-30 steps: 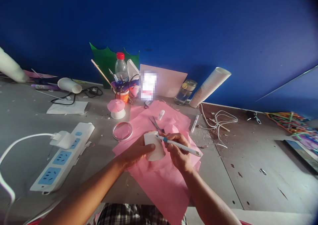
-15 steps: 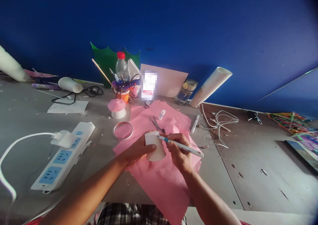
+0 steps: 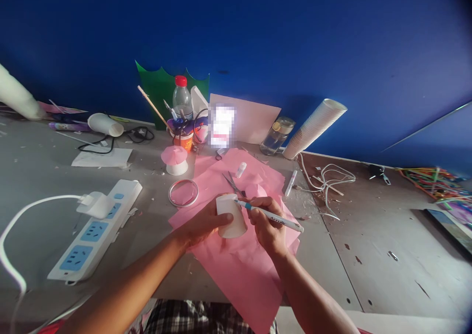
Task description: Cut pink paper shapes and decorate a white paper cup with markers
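Observation:
My left hand is wrapped round a white paper cup, held on its side over a pink paper sheet. My right hand grips a white marker with a teal band; its tip touches the cup's top side. Small scissors lie on the pink sheet just beyond the cup.
A white power strip with a plugged-in charger lies at the left. Beyond the sheet are a clear ring, a pink-topped cup, a holder of tools, a water bottle, a jar, a cup stack and white cables.
The hands, cup and marker stay almost in place; the marker has tilted slightly. The whole view has shifted a little.

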A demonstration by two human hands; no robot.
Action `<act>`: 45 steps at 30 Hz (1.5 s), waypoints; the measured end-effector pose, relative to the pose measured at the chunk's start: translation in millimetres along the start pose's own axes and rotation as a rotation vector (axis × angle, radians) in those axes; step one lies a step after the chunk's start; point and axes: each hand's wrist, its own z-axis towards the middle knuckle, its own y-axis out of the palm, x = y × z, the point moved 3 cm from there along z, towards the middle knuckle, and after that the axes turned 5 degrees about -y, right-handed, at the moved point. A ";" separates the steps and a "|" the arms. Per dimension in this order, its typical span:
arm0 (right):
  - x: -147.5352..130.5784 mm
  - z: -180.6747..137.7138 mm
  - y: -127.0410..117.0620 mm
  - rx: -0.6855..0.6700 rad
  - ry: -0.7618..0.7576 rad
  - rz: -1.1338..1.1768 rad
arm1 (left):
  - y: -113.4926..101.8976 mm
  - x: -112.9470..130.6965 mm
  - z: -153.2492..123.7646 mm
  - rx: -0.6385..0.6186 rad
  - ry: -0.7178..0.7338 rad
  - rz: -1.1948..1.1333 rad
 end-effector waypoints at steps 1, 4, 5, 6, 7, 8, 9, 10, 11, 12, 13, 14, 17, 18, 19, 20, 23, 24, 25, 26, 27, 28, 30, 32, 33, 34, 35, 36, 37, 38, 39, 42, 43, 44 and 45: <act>-0.3 0.8 0.4 0.010 0.014 0.023 | 0.1 0.4 -0.4 0.008 -0.005 0.008; -4.0 4.6 2.2 0.057 0.045 0.107 | 0.4 2.5 -1.6 0.022 -0.021 0.013; -5.9 6.0 2.9 0.072 0.051 0.136 | 0.5 3.6 -1.9 0.021 -0.018 -0.008; -7.8 7.3 3.5 0.083 0.055 0.161 | 0.6 4.8 -1.9 0.016 -0.011 -0.040; -9.5 8.3 4.1 0.089 0.059 0.181 | 0.8 6.0 -1.7 0.007 0.001 -0.077; -10.7 9.1 4.7 0.089 0.065 0.198 | 0.9 7.3 -1.4 -0.003 0.017 -0.114; -11.4 9.5 5.1 0.089 0.069 0.212 | 1.2 8.3 -0.9 -0.017 0.031 -0.148; -11.7 9.5 5.2 0.090 0.070 0.222 | 1.6 9.1 -0.4 -0.032 0.042 -0.179; -11.6 9.2 5.4 0.089 0.073 0.225 | 2.2 9.5 0.0 -0.048 0.047 -0.202; -11.1 8.6 5.5 0.086 0.075 0.223 | 2.8 9.6 0.4 -0.060 0.048 -0.217; -10.3 7.8 5.7 0.081 0.081 0.216 | 3.6 9.5 0.5 -0.071 0.048 -0.226; -9.6 6.9 6.0 0.074 0.087 0.210 | 4.5 9.2 0.6 -0.079 0.049 -0.226; -8.1 4.2 7.9 0.028 0.100 0.206 | 5.9 8.0 0.4 -0.065 0.068 -0.183; -8.2 3.6 8.5 0.007 0.099 0.208 | 5.8 7.6 0.4 -0.054 0.074 -0.167; -8.6 3.2 9.0 -0.014 0.096 0.211 | 5.5 7.0 0.5 -0.043 0.072 -0.157; -9.1 3.1 9.1 -0.029 0.090 0.215 | 4.9 6.6 0.8 -0.030 0.065 -0.156; -10.3 4.0 6.4 -0.018 0.070 0.231 | 2.3 7.4 1.9 -0.009 0.062 -0.193; -10.5 4.6 5.2 -0.003 0.061 0.235 | 1.9 8.3 2.1 -0.015 0.067 -0.206; -10.5 5.0 4.2 0.009 0.054 0.235 | 2.0 9.2 2.2 -0.027 0.072 -0.215; -10.4 5.2 3.7 0.014 0.050 0.235 | 2.6 10.1 2.1 -0.047 0.073 -0.219; -10.1 5.2 3.9 0.012 0.047 0.238 | 3.4 10.6 1.8 -0.067 0.071 -0.223; -9.8 4.7 4.8 0.002 0.046 0.242 | 4.4 10.9 1.3 -0.084 0.070 -0.230; -9.8 2.7 8.2 -0.033 0.043 0.246 | 6.2 11.0 0.1 -0.112 0.082 -0.245; -10.9 0.0 12.7 -0.085 0.031 0.238 | 7.2 10.2 -0.8 -0.121 0.101 -0.247; -11.7 -1.4 14.8 -0.113 0.028 0.230 | 7.1 9.5 -1.0 -0.117 0.104 -0.242; -12.6 -2.4 16.5 -0.138 0.026 0.224 | 6.8 8.6 -0.9 -0.106 0.100 -0.233; -13.5 -3.0 17.6 -0.158 0.024 0.225 | 6.2 7.8 -0.4 -0.091 0.091 -0.225; -14.3 -3.1 17.9 -0.169 0.021 0.229 | 5.4 7.2 0.2 -0.075 0.082 -0.221; -14.9 -2.7 17.4 -0.169 0.011 0.237 | 4.6 7.2 1.0 -0.060 0.082 -0.224; -15.2 -1.9 16.1 -0.160 -0.004 0.246 | 3.9 7.8 1.8 -0.051 0.090 -0.229; -15.1 -0.8 14.1 -0.141 -0.019 0.252 | 3.4 9.0 2.6 -0.050 0.106 -0.236; -12.0 2.0 8.1 -0.080 -0.025 0.244 | 3.7 13.7 3.9 -0.074 0.152 -0.236; -10.6 2.2 7.0 -0.072 -0.014 0.232 | 4.2 14.7 3.9 -0.089 0.150 -0.227; -9.4 2.1 6.7 -0.073 -0.003 0.215 | 4.8 15.3 3.6 -0.102 0.141 -0.221; -8.6 1.5 7.0 -0.081 0.004 0.194 | 5.3 15.7 3.2 -0.110 0.135 -0.221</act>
